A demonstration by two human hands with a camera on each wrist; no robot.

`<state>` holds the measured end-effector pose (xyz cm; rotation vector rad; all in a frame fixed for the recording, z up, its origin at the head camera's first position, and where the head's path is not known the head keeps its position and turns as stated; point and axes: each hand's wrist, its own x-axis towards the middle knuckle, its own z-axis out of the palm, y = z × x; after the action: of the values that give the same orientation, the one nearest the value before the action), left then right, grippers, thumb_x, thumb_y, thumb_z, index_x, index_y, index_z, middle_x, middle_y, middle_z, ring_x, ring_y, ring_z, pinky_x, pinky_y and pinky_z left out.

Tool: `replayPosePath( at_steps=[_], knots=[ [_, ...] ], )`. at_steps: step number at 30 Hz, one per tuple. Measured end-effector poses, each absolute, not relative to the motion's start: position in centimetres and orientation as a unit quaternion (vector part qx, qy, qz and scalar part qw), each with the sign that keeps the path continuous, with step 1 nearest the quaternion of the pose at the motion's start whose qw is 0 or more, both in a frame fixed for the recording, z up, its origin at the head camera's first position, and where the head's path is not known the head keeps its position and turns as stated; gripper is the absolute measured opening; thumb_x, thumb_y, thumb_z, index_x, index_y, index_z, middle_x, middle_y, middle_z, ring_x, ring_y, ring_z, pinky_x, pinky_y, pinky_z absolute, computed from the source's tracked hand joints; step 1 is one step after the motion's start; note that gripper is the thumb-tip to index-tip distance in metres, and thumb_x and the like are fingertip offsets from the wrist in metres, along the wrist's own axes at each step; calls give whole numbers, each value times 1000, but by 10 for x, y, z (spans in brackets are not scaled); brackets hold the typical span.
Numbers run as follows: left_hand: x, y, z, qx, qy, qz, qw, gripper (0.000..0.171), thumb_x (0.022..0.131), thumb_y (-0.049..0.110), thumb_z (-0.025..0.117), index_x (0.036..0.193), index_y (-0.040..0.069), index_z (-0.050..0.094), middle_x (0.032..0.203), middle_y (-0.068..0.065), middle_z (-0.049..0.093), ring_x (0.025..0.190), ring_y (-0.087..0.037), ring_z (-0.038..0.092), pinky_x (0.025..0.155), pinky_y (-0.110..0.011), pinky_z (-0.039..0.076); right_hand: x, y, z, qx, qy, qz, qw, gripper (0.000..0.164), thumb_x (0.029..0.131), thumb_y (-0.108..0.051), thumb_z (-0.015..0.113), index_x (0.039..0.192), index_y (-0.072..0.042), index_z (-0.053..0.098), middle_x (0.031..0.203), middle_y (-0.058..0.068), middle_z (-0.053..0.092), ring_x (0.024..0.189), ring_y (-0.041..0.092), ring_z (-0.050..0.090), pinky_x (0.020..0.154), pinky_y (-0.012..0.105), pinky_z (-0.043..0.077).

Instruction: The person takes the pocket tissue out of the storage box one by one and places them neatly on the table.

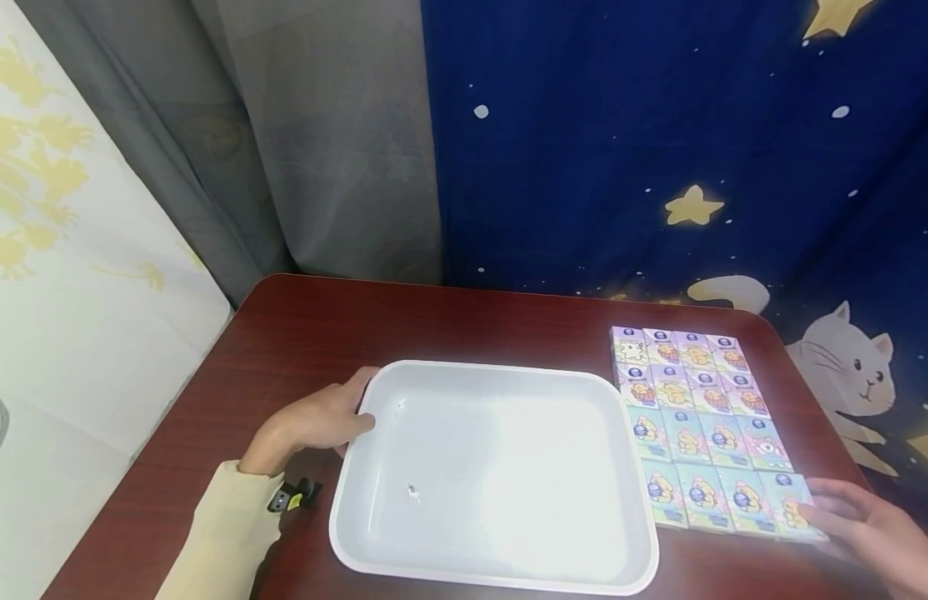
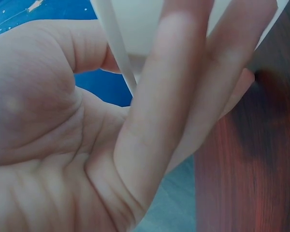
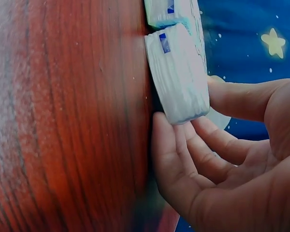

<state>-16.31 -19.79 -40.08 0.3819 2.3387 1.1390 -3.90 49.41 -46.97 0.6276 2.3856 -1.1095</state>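
Note:
A shallow white plastic tray [image 1: 434, 450] stands on the table, with nothing but a couple of small marks inside. My left hand [image 1: 325, 417] grips its left side, thumb over the rim and fingers along the outer wall; the left wrist view shows those fingers [image 2: 159, 96] stretched against the tray wall. To the right lie rows of small tissue packs [image 1: 689, 392], purple at the back and blue-green in front, printed with cartoon animals. My right hand [image 1: 872, 525] pinches the front right tissue pack [image 1: 790, 508], thumb on top and fingertips under its end.
The dark red wooden table [image 1: 449, 321] has a rounded far edge. Behind it hang a grey curtain [image 1: 344, 150] and a blue curtain [image 1: 569, 167] with stars and a cat. A white printed cloth [image 1: 82, 317] is at the left. The tissue packs sit close by the tray's right rim.

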Motion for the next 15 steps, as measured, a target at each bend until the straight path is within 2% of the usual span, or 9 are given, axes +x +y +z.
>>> replayPosePath(
  at_steps=[2,9,15],
  knots=[
    [-163,-198,-401,139,861,418,253,79,100,-3,64,166,1,21,119,-23,69,81,-27,77,61,-48,67,-40,493,-469,223,865,-394,215,89,110,-42,68,154,23,26,125,34,68,97,19,71,74,34,63],
    [-161,-198,-401,134,866,410,252,78,100,-1,64,166,1,23,118,-19,69,81,-26,76,61,-47,67,-39,492,-467,215,880,-359,226,88,109,-49,67,147,25,36,120,32,71,106,38,71,77,43,60],
    [-160,-197,-400,130,867,408,253,78,99,-2,63,166,2,23,115,-19,69,79,-26,76,61,-46,67,-42,492,-470,209,883,-354,229,88,108,-51,68,147,23,40,116,22,75,106,34,70,77,42,58]
  ],
)
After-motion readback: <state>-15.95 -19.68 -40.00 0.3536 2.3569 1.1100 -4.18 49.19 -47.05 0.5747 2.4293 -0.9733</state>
